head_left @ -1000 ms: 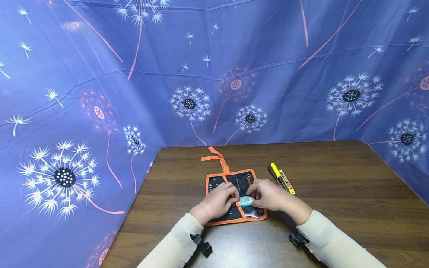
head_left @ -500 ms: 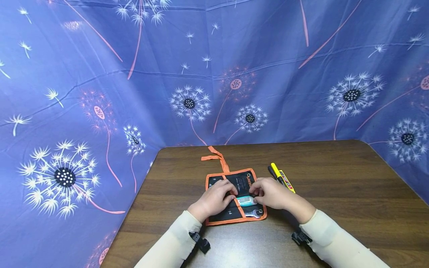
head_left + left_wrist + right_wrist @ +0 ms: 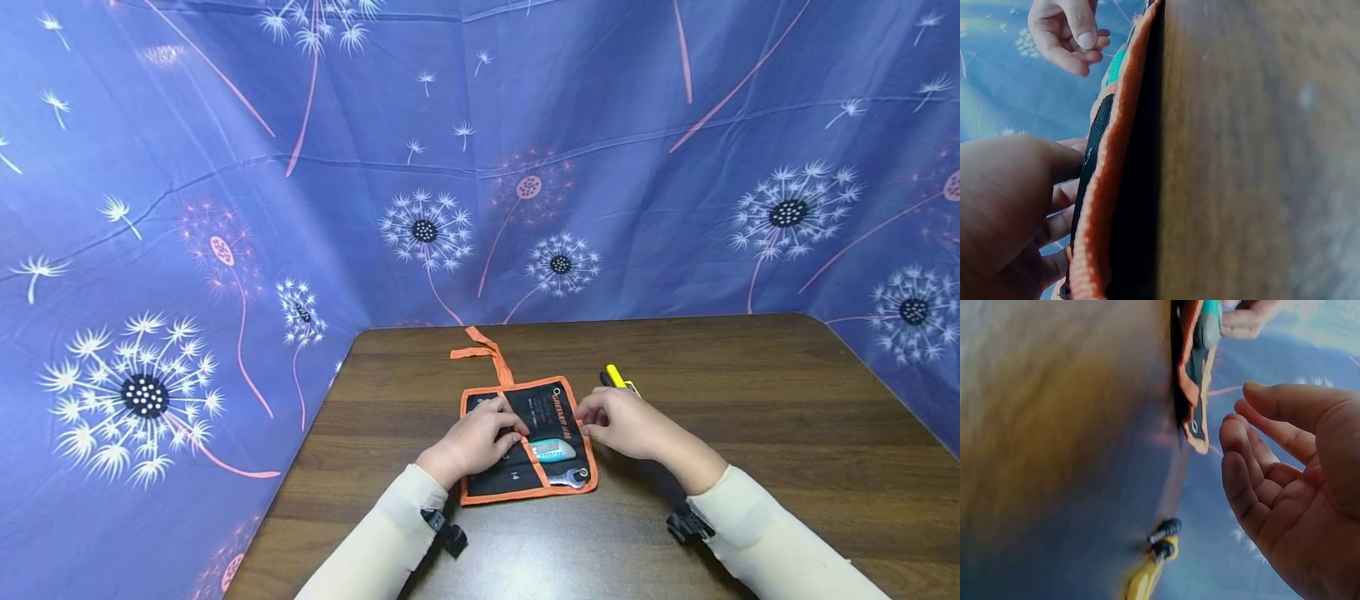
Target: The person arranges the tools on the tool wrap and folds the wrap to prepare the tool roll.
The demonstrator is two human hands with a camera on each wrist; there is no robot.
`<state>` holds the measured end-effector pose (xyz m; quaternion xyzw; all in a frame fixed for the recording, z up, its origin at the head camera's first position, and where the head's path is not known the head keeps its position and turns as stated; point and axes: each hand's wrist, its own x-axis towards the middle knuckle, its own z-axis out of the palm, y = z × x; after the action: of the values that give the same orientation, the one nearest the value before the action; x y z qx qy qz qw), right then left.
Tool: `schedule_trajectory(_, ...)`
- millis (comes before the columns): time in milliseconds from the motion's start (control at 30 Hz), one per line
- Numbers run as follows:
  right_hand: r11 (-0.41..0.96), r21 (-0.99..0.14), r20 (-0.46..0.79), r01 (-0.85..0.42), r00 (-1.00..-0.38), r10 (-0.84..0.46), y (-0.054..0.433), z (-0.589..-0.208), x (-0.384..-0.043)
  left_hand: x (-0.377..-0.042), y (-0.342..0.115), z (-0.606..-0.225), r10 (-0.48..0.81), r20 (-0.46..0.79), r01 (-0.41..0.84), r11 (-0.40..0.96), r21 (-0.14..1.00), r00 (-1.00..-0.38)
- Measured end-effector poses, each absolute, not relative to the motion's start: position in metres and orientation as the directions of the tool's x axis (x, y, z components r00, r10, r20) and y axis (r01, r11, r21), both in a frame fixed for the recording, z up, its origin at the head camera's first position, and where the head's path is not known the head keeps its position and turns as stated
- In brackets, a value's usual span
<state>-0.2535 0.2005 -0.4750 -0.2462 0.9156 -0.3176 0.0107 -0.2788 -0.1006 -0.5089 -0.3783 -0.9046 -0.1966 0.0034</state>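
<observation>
A black tool roll pouch [image 3: 487, 485] with orange trim lies opened out on the table. In its right part a teal-and-white tool [image 3: 553, 451] with a small display window lies under the orange band, and below it shows the head of a wrench [image 3: 573, 477]. My left hand [image 3: 478, 435] rests on the left half of the pouch, fingertips right at the band; the left wrist view shows its fingers loosely bent over the orange edge [image 3: 1100, 181]. My right hand [image 3: 624, 423] hovers at the pouch's right edge, its relaxed fingers [image 3: 1241, 481] holding nothing.
Behind my right hand, yellow and black slender tools [image 3: 615, 375] lie partly hidden. Orange tie straps [image 3: 495, 358] stretch from the pouch toward the back of the wooden table [image 3: 765, 400]. A blue dandelion-print cloth [image 3: 645, 208] hangs behind and at the sides.
My right hand has let go of the teal-and-white tool and drawn back to the right, now covering more of the yellow tools. My left hand has shifted slightly left on the pouch.
</observation>
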Motion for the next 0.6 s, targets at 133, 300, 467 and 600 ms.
schedule_trajectory(133, 0.694, -0.595, 0.148, -0.404, -0.905, -0.4, 0.211, -0.473, -0.257, -0.281, -0.102, -0.51, 0.692, 0.146, 0.69, 0.629, 0.358, -0.707)
schedule_trajectory(300, 0.732, -0.574, 0.177, -0.368, -0.928, -0.329, 0.227, -0.471, -0.263, -0.282, -0.103, -0.511, 0.693, 0.146, 0.691, 0.63, 0.354, -0.706)
schedule_trajectory(467, 0.75, -0.555, 0.215, -0.36, -0.933, -0.289, 0.244, -0.472, -0.266, -0.282, -0.103, -0.512, 0.689, 0.152, 0.69, 0.634, 0.349, -0.709)
schedule_trajectory(600, 0.758, -0.563, 0.198, -0.33, -0.944, -0.263, 0.256, -0.474, -0.269, -0.282, -0.103, -0.512, 0.686, 0.151, 0.687, 0.634, 0.356, -0.712)
